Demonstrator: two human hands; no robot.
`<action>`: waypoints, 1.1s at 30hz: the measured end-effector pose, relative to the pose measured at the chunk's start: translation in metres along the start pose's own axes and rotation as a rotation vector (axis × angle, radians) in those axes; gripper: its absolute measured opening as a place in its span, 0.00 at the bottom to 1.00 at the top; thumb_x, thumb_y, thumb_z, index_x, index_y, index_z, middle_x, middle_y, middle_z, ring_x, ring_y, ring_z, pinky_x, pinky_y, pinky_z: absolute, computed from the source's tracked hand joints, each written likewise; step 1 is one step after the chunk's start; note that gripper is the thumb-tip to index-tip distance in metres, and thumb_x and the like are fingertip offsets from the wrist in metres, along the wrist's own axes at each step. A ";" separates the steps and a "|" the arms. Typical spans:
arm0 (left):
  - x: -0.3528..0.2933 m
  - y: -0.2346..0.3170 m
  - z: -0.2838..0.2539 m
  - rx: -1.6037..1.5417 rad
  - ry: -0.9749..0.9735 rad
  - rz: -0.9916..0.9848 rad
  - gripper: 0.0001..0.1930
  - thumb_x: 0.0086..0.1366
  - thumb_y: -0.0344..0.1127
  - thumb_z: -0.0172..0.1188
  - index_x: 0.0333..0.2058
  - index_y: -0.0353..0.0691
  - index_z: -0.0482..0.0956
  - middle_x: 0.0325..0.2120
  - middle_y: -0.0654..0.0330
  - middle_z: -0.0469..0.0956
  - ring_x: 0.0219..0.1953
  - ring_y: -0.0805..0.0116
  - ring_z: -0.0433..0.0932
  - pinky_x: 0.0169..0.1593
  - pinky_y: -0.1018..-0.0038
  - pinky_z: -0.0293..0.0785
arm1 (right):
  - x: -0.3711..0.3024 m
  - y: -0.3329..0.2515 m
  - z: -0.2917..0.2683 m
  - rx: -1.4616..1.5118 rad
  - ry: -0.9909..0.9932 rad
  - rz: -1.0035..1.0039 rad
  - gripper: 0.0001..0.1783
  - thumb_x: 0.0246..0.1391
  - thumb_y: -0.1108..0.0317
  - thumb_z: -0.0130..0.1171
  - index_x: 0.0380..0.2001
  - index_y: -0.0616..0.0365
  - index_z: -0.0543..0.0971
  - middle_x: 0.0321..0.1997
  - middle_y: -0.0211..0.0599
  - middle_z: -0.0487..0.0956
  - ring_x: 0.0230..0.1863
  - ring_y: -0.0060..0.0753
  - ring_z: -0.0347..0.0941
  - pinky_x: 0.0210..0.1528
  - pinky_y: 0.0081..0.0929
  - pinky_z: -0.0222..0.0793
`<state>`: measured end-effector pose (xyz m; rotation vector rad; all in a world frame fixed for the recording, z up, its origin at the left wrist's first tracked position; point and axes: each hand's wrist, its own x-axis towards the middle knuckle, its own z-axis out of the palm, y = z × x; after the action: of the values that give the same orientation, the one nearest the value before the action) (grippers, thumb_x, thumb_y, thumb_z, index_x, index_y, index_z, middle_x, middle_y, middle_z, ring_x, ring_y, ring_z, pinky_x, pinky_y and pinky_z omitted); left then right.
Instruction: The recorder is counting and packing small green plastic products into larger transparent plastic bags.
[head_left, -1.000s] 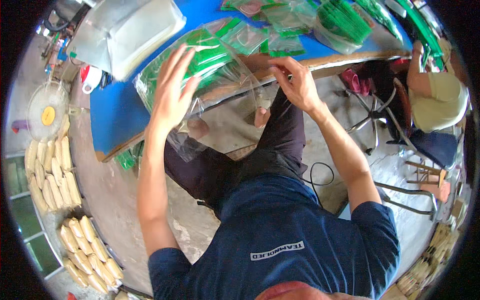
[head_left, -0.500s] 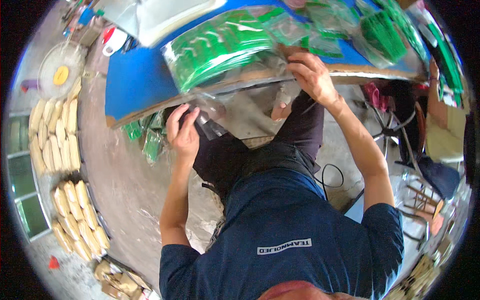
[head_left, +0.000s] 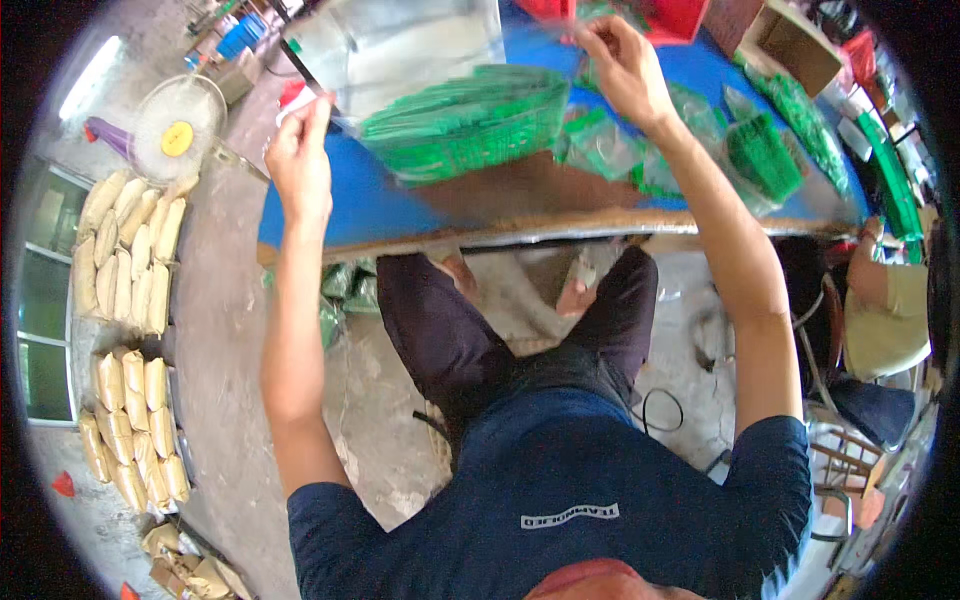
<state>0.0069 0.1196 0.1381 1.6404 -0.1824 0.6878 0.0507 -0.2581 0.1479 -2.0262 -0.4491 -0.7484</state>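
Observation:
A clear plastic bag packed with flat green pieces [head_left: 465,128] lies on the blue tabletop in front of me, blurred by motion. My left hand [head_left: 302,160] is raised beyond its left end, thumb and fingers pinched, apparently on the edge of the clear film. A dark strip [head_left: 302,68] slants away just past these fingertips; I cannot tell if they touch it. My right hand [head_left: 625,78] is lifted above the bag's right end, fingertips closed on thin clear film. Blur hides how the film runs between my hands.
Loose green packets [head_left: 605,145] and a green bundle [head_left: 762,158] cover the table's right side. Behind are a grey sheet-like tray [head_left: 415,45], a red crate [head_left: 672,18] and a cardboard box [head_left: 790,50]. A fan [head_left: 178,130] and stacked tan packages [head_left: 125,250] stand left. Another person [head_left: 885,320] sits at right.
Both hands have risen and moved away from me, from the table's front edge to beyond the bag. The green bag has shifted farther back, baring brown surface near the edge.

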 end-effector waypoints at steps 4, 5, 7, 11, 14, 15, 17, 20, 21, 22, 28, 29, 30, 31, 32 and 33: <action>0.058 0.032 -0.021 -0.222 -0.032 -0.060 0.15 0.71 0.38 0.57 0.47 0.31 0.79 0.42 0.55 0.82 0.47 0.69 0.80 0.54 0.72 0.74 | 0.049 -0.045 -0.004 0.453 -0.056 0.151 0.11 0.64 0.60 0.56 0.39 0.56 0.76 0.27 0.30 0.77 0.26 0.28 0.71 0.30 0.27 0.68; 0.054 0.044 -0.018 -0.250 -0.043 -0.088 0.15 0.71 0.38 0.57 0.47 0.31 0.79 0.42 0.56 0.82 0.48 0.69 0.80 0.53 0.72 0.74 | 0.048 -0.043 -0.010 0.443 -0.039 0.141 0.11 0.64 0.60 0.56 0.39 0.56 0.76 0.27 0.30 0.77 0.26 0.28 0.71 0.30 0.27 0.68; 0.032 0.034 -0.015 -0.205 -0.042 -0.087 0.14 0.71 0.38 0.57 0.46 0.32 0.79 0.42 0.57 0.82 0.48 0.70 0.80 0.52 0.73 0.74 | 0.033 -0.032 -0.004 0.246 0.136 -0.142 0.10 0.62 0.65 0.55 0.36 0.61 0.78 0.26 0.37 0.77 0.29 0.22 0.72 0.35 0.25 0.71; -0.006 -0.016 -0.026 -0.065 -0.092 -0.191 0.12 0.71 0.37 0.56 0.44 0.34 0.80 0.44 0.56 0.82 0.46 0.68 0.81 0.56 0.69 0.75 | -0.010 -0.005 0.009 0.199 -0.123 0.037 0.08 0.61 0.69 0.55 0.34 0.65 0.77 0.29 0.34 0.80 0.33 0.18 0.74 0.40 0.24 0.72; 0.009 -0.007 -0.028 -0.153 -0.039 -0.081 0.10 0.71 0.35 0.56 0.44 0.35 0.80 0.43 0.55 0.82 0.48 0.66 0.80 0.57 0.70 0.74 | -0.001 -0.019 -0.001 0.235 -0.045 -0.050 0.07 0.62 0.70 0.55 0.34 0.64 0.77 0.29 0.34 0.80 0.33 0.18 0.74 0.41 0.23 0.72; 0.014 0.008 -0.024 -0.191 -0.027 -0.046 0.10 0.72 0.35 0.56 0.44 0.35 0.79 0.42 0.55 0.82 0.48 0.66 0.80 0.57 0.70 0.74 | 0.000 -0.025 -0.001 0.230 -0.046 -0.042 0.07 0.62 0.70 0.55 0.34 0.64 0.77 0.29 0.34 0.80 0.33 0.18 0.74 0.41 0.23 0.72; 0.015 0.017 -0.024 -0.243 -0.036 -0.006 0.10 0.72 0.35 0.55 0.44 0.35 0.79 0.42 0.54 0.82 0.48 0.65 0.80 0.56 0.69 0.74 | 0.006 -0.036 -0.003 0.392 0.045 -0.018 0.07 0.61 0.70 0.55 0.33 0.65 0.77 0.29 0.34 0.79 0.34 0.18 0.74 0.41 0.23 0.72; 0.003 -0.009 -0.025 -0.111 -0.052 -0.161 0.11 0.71 0.36 0.57 0.44 0.35 0.79 0.42 0.54 0.82 0.46 0.66 0.81 0.55 0.69 0.75 | -0.013 -0.003 0.009 0.199 -0.115 -0.011 0.06 0.62 0.71 0.54 0.34 0.64 0.76 0.29 0.33 0.79 0.35 0.19 0.74 0.41 0.21 0.72; -0.001 -0.016 -0.026 -0.148 -0.090 -0.257 0.11 0.71 0.37 0.58 0.44 0.35 0.79 0.42 0.54 0.82 0.46 0.67 0.81 0.56 0.69 0.75 | -0.013 -0.004 0.014 0.180 -0.205 0.011 0.06 0.62 0.71 0.54 0.34 0.64 0.76 0.30 0.33 0.79 0.35 0.19 0.74 0.41 0.21 0.72; 0.005 -0.019 -0.030 -0.163 -0.040 -0.220 0.11 0.70 0.37 0.58 0.43 0.35 0.79 0.42 0.54 0.82 0.46 0.67 0.81 0.56 0.69 0.75 | -0.012 -0.005 0.014 0.214 -0.158 0.047 0.06 0.62 0.72 0.54 0.35 0.64 0.77 0.30 0.34 0.80 0.35 0.19 0.75 0.42 0.22 0.72; 0.010 0.009 -0.023 -0.231 0.065 -0.059 0.11 0.72 0.37 0.55 0.42 0.36 0.78 0.41 0.55 0.81 0.45 0.67 0.80 0.56 0.68 0.74 | 0.000 -0.031 0.007 0.313 -0.016 -0.026 0.06 0.62 0.71 0.54 0.35 0.64 0.77 0.33 0.38 0.81 0.37 0.23 0.77 0.44 0.25 0.73; 0.004 0.001 -0.023 -0.150 0.097 -0.072 0.11 0.72 0.38 0.54 0.42 0.36 0.77 0.41 0.55 0.81 0.45 0.66 0.80 0.56 0.67 0.74 | -0.004 -0.022 0.010 0.265 -0.031 -0.033 0.07 0.63 0.71 0.54 0.35 0.64 0.76 0.34 0.38 0.81 0.38 0.24 0.77 0.44 0.25 0.73; -0.004 -0.016 -0.026 -0.112 0.076 -0.085 0.12 0.73 0.39 0.52 0.42 0.35 0.77 0.41 0.55 0.81 0.46 0.66 0.80 0.56 0.67 0.73 | -0.009 -0.007 0.015 0.202 -0.103 -0.077 0.07 0.63 0.71 0.54 0.35 0.64 0.76 0.34 0.39 0.81 0.39 0.25 0.77 0.45 0.26 0.73; -0.010 -0.036 -0.027 0.000 0.066 -0.078 0.12 0.74 0.39 0.52 0.42 0.35 0.76 0.42 0.54 0.80 0.46 0.63 0.80 0.56 0.66 0.73 | -0.017 0.005 0.023 0.227 -0.159 -0.012 0.07 0.65 0.70 0.52 0.37 0.64 0.74 0.34 0.39 0.81 0.41 0.24 0.77 0.46 0.27 0.73; -0.011 -0.049 -0.026 -0.057 0.120 0.004 0.13 0.74 0.40 0.50 0.42 0.34 0.75 0.41 0.53 0.80 0.45 0.63 0.80 0.55 0.67 0.74 | -0.020 0.002 0.035 0.345 -0.131 0.025 0.08 0.65 0.69 0.52 0.37 0.65 0.73 0.35 0.40 0.81 0.41 0.25 0.77 0.47 0.27 0.73; -0.012 -0.048 -0.015 -0.123 0.161 0.080 0.14 0.75 0.40 0.48 0.41 0.33 0.73 0.41 0.52 0.79 0.44 0.62 0.80 0.53 0.68 0.74 | -0.024 0.000 0.041 0.454 -0.098 0.070 0.08 0.66 0.69 0.51 0.37 0.65 0.72 0.35 0.41 0.81 0.41 0.26 0.77 0.48 0.28 0.73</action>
<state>0.0156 0.1407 0.0913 1.4597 -0.1712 0.8499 0.0468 -0.2238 0.1155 -1.6454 -0.5462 -0.4551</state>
